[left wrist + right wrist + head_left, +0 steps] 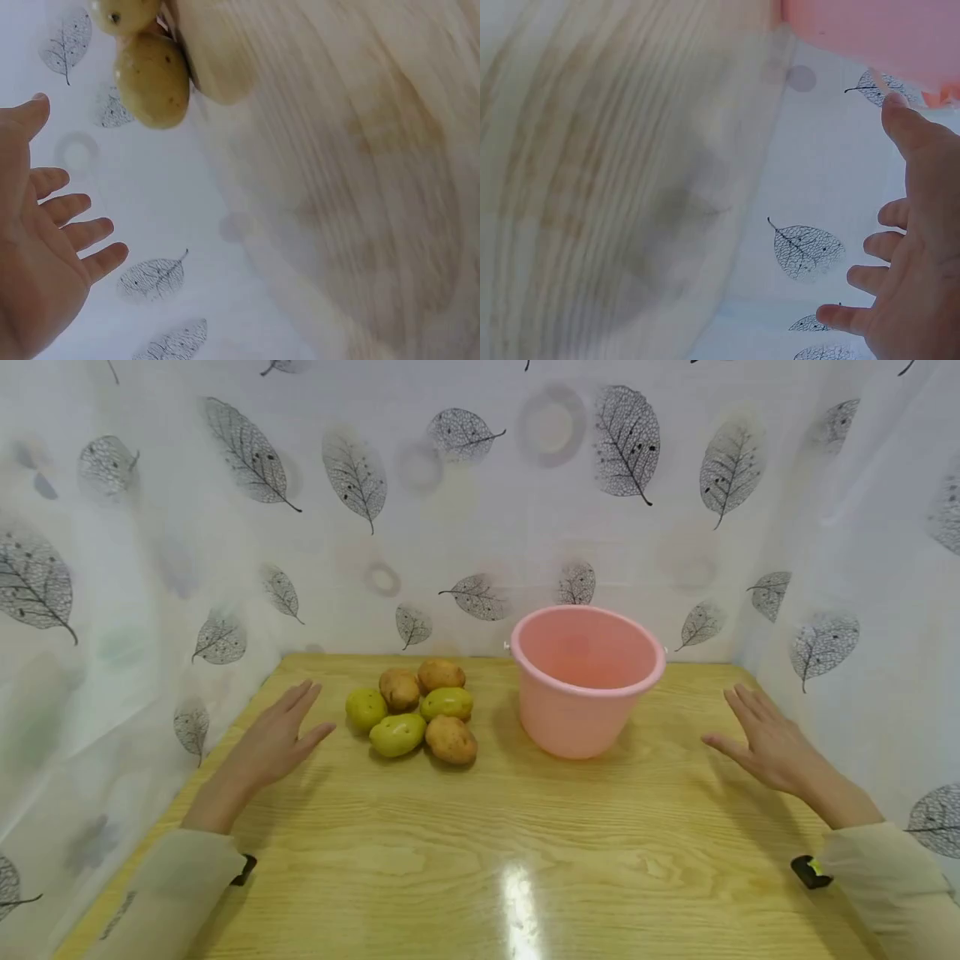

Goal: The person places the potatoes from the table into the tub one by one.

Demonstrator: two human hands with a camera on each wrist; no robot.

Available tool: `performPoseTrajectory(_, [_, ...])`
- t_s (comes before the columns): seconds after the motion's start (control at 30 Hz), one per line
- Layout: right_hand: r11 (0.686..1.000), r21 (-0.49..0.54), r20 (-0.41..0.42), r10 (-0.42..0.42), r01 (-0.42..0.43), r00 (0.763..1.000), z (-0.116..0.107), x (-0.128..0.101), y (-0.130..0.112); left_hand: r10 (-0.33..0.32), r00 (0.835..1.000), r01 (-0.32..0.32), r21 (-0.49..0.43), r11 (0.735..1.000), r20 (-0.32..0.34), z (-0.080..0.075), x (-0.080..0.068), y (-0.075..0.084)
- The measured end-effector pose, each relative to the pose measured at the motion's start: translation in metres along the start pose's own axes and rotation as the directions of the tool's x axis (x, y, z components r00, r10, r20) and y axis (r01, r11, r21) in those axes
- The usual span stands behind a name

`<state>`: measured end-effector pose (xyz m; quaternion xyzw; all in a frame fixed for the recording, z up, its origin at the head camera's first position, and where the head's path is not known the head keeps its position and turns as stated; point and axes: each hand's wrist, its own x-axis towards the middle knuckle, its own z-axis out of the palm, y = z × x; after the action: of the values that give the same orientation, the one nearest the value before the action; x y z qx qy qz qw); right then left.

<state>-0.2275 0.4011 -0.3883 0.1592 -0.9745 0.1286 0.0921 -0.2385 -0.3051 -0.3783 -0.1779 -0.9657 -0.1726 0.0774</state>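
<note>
A pile of several potatoes (pixel 420 710), some brown and some greenish, lies on the wooden table (pixel 480 843) left of centre. A pink plastic bucket (pixel 583 677) stands upright just right of them, with nothing visible inside. My left hand (pixel 277 739) hovers flat over the table's left side, fingers straight, a little left of the potatoes (pixel 150 75). My right hand (pixel 765 743) is spread flat near the right edge, to the right of the bucket (pixel 877 34). Neither hand holds anything; in the wrist views the left hand (pixel 37 255) and right hand (pixel 915 247) show spread fingers.
A white curtain printed with grey leaves (pixel 480 485) encloses the table at the back and on both sides. The table's front half is bare wood with a light glare (pixel 517 893).
</note>
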Motion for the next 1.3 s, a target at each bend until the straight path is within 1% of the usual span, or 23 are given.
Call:
performPoseTrajectory(0.13, [0.997,0.066,-0.043,-0.034,0.036,0.999,-0.002,0.002,-0.006,0.026,1.000,-0.026,-0.015,1.000,0.000,-0.001,0.006,0.015])
performPoseTrajectory(0.27, [0.988,0.152,-0.030,-0.018,0.022,0.999,-0.005,0.005,-0.014,0.042,0.999,-0.042,-0.017,0.999,0.000,0.000,0.012,0.026])
performPoseTrajectory(0.37, [0.977,0.215,-0.019,0.001,0.003,1.000,-0.008,0.007,-0.021,0.048,0.999,-0.049,-0.012,0.999,-0.005,0.001,0.015,0.031])
performPoseTrajectory(0.47, [0.966,0.260,-0.038,0.020,-0.010,0.999,-0.012,0.007,-0.029,0.064,0.998,-0.064,-0.010,0.998,-0.005,0.004,0.018,0.035])
performPoseTrajectory(0.6, [0.939,0.343,-0.081,0.014,0.015,0.997,-0.018,0.009,-0.040,0.075,0.997,-0.075,-0.014,0.997,0.008,0.012,0.023,0.040])
performPoseTrajectory(0.7, [0.923,0.382,-0.106,-0.002,0.043,0.994,-0.023,0.012,-0.049,0.076,0.997,-0.075,-0.024,0.997,0.020,0.019,0.028,0.043])
performPoseTrajectory(0.8, [0.919,0.391,-0.117,-0.009,0.054,0.993,-0.027,0.016,-0.057,0.079,0.997,-0.078,-0.031,0.996,0.026,0.027,0.033,0.047])
performPoseTrajectory(0.9, [0.922,0.380,-0.137,-0.028,0.078,0.990,-0.029,0.020,-0.065,0.081,0.996,-0.079,-0.032,0.996,0.034,0.033,0.038,0.051])
performPoseTrajectory(1.0, [0.925,0.362,-0.175,-0.052,0.114,0.983,-0.031,0.023,-0.072,0.076,0.996,-0.075,-0.030,0.997,0.053,0.038,0.041,0.054])
performPoseTrajectory(1.17, [0.923,0.353,-0.219,-0.076,0.152,0.973,-0.033,0.029,-0.084,0.073,0.993,-0.072,-0.016,0.997,0.090,0.045,0.042,0.056])
performPoseTrajectory(1.3, [0.915,0.366,-0.225,-0.091,0.171,0.970,-0.034,0.035,-0.091,0.094,0.992,-0.095,0.015,0.995,0.089,0.050,0.042,0.058])
